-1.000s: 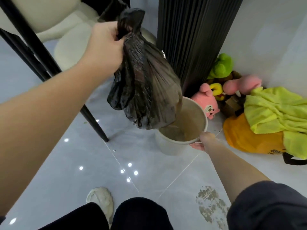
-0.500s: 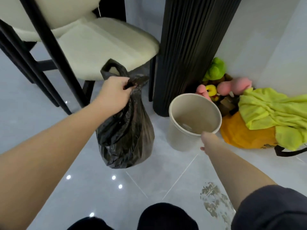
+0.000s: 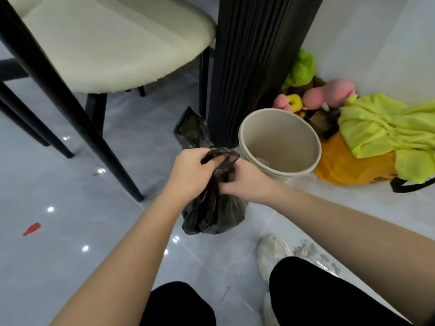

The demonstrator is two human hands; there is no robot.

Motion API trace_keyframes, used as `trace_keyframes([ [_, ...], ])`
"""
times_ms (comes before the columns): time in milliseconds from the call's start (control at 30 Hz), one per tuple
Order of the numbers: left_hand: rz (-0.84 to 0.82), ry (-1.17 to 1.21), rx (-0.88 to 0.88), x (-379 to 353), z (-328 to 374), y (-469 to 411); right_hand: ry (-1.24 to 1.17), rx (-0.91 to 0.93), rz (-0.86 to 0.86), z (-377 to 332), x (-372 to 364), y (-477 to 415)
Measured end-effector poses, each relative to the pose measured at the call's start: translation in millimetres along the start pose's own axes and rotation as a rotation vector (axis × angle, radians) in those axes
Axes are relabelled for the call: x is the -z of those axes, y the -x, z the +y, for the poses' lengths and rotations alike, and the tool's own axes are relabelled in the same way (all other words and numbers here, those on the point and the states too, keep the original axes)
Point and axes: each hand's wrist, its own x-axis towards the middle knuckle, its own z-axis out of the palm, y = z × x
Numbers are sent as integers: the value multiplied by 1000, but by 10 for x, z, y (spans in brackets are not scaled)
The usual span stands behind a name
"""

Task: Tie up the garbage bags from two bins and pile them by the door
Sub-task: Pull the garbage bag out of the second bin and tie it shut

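Observation:
A black garbage bag (image 3: pixel 211 215) stands on the grey tiled floor just left of a round beige bin (image 3: pixel 280 143). The bin has no liner in it and stands upright. My left hand (image 3: pixel 188 172) grips the bag's gathered top, with one handle loop sticking out past my fingers. My right hand (image 3: pixel 244 180) holds the bag's neck from the right side. A second flap of the bag (image 3: pixel 190 128) rises behind my hands.
A cream chair seat (image 3: pixel 113 43) on black legs (image 3: pixel 77 123) fills the upper left. A black ribbed column (image 3: pixel 254 62) stands behind the bin. Plush toys (image 3: pixel 313 95), a yellow-green cloth (image 3: pixel 388 130) and an orange bag (image 3: pixel 348 168) lie right. A red scrap (image 3: pixel 31 228) lies on the floor at left.
The bag was lifted out of the bin by my left hand and lowered to the floor. My right hand left the bin's rim and took hold of the bag's neck.

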Motion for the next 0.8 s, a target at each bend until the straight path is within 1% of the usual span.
trace_keyframes([
  [67, -3, 49, 24, -65, -63, 13, 134, 7, 82, 21, -42, -14],
  [133, 40, 107, 54, -86, -131, 27, 224, -17, 90, 17, -5, -15],
  [233, 114, 182, 88, -7, -171, 110, 235, -48, 120, -75, 131, 66],
  [333, 78, 202, 62, 82, -160, 219, 171, -93, 156, -222, 241, 231],
  [433, 32, 132, 33, 98, -165, 303, 55, -173, 194, -332, 254, 372],
  [500, -24, 52, 13, 112, -186, 347, -132, -255, 223, -386, 224, 432],
  [567, -124, 45, 13, 142, -189, 413, -344, -328, 247, -440, 189, 463],
  [633, -230, 52, 28, 160, -148, 483, -449, -337, 264, -492, 165, 476],
  [667, -253, 15, 24, 146, -130, 513, -475, -331, 277, -512, 154, 483],
  [800, -198, -237, -78, 29, -189, 538, -561, -302, 304, -556, 120, 469],
])
